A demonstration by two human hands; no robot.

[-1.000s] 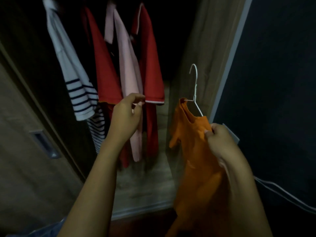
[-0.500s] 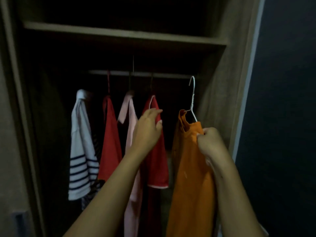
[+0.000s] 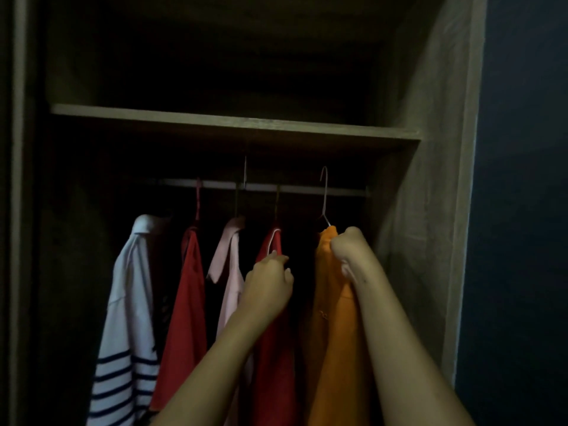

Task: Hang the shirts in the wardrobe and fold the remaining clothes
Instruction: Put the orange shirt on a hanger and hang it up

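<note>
Orange shirt (image 3: 332, 318): on a wire hanger (image 3: 324, 195), at the rail's (image 3: 307, 189) right end, between the red shirt (image 3: 273, 348) and the wardrobe wall (image 3: 430, 210).
Right hand (image 3: 344, 247): clenched on the orange shirt's shoulder.
Headroom: hook tip above rail, below shelf (image 3: 233, 124).
Left hand (image 3: 269, 287): against the red shirt; grip unclear.
Change: hook tip was level with the rail, now higher.

The wardrobe rail (image 3: 301, 189) under the shelf (image 3: 233, 124) carries, from nine toward three o'clock, a striped white shirt (image 3: 129, 302), a red shirt (image 3: 187, 302), a pink shirt (image 3: 230, 272) and a second red shirt (image 3: 273, 364).
</note>
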